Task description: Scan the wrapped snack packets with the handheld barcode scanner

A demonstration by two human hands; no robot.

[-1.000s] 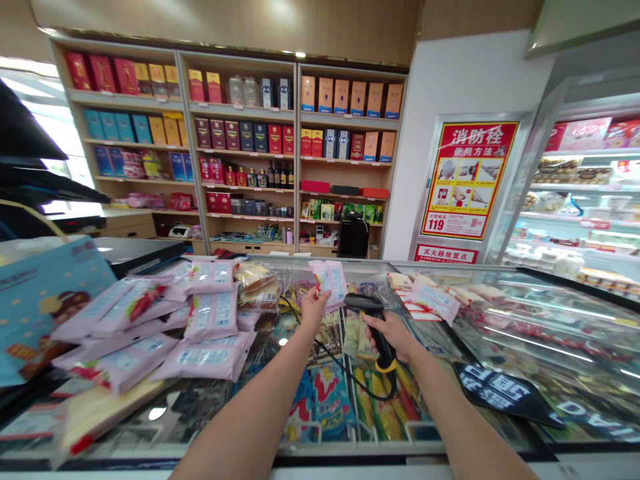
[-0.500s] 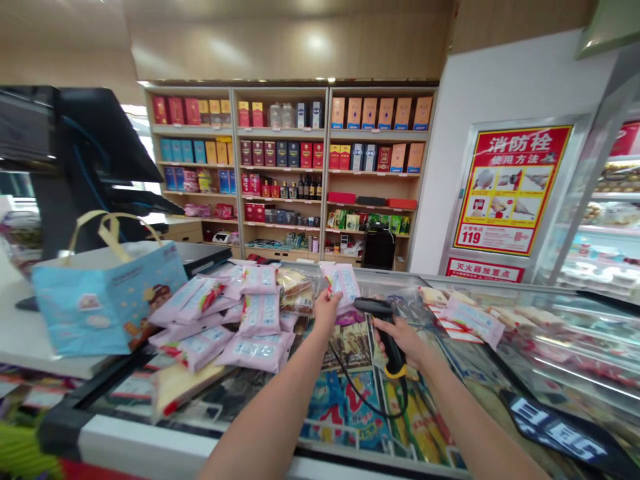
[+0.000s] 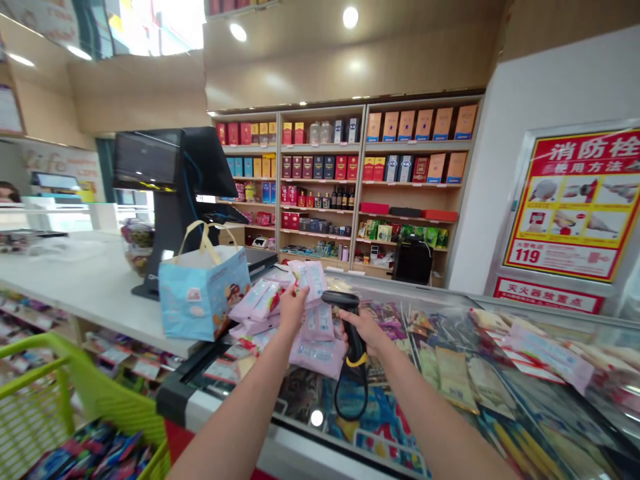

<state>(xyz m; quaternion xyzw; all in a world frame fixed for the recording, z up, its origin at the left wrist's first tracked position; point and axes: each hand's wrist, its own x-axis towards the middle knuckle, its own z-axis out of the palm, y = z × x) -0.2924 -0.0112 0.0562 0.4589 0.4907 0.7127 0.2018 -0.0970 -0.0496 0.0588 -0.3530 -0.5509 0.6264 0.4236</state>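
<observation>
My right hand (image 3: 363, 330) grips a black handheld barcode scanner (image 3: 353, 331) with a yellow band, its head pointing left and its black cord (image 3: 350, 403) hanging down in a loop. My left hand (image 3: 293, 310) holds up a flat pink-and-white packet (image 3: 306, 279) by its lower edge, close to the scanner's head. Below both hands, a heap of similar pink packets (image 3: 317, 347) lies on the glass lid of a freezer chest (image 3: 400, 407), partly hidden by my hands.
A light blue paper gift bag (image 3: 203, 297) stands on the white counter (image 3: 85, 287) beside a black checkout terminal (image 3: 170, 173). A green shopping basket (image 3: 45, 400) sits at lower left. Packaged goods lie on the freezer lid to the right. Product shelves stand behind.
The view has swung left, bringing the terminal, counter and green basket into sight. Both hands still hold the same things, and the packet stays close to the scanner's head.
</observation>
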